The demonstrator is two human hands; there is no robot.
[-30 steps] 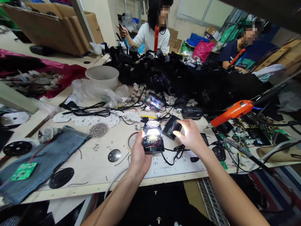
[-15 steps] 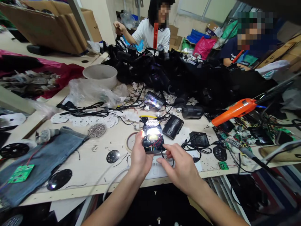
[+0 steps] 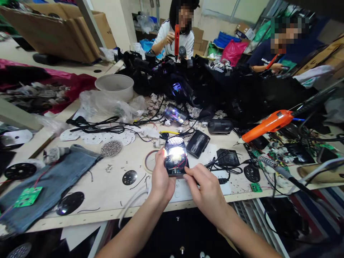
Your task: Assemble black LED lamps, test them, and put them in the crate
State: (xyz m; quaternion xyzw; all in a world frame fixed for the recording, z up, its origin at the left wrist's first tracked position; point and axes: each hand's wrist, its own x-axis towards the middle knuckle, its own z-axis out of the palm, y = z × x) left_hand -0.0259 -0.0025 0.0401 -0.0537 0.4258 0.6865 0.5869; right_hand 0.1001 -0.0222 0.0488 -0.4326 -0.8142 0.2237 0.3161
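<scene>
My left hand (image 3: 162,177) is wrapped around the left side of a small black open device housing (image 3: 174,172), held tilted above the front of the bench. A very bright lamp glows inside it, with red wires (image 3: 183,162) below the glare and a honeycomb grille (image 3: 175,140) at its top. At the lower right corner of the housing, my right hand (image 3: 202,184) has thumb and forefinger pinched together. Whatever lies between those fingertips is hidden. Just behind the housing rests a black casing (image 3: 198,144). A black cable with a USB plug (image 3: 222,181) lies beside my right hand.
An orange electric screwdriver (image 3: 268,125) hangs at right, above a soldering iron (image 3: 274,166) and circuit boards. A dish of screws (image 3: 111,148) and denim cloth (image 3: 67,172) lie left. Black housings (image 3: 215,82) are heaped at the back, where two people sit.
My right fingers have closed in against the housing's lower corner; a dark strip seen between them earlier is now hidden. The housing has shifted slightly right. Across the bench, one person's hand moved toward their screwdriver.
</scene>
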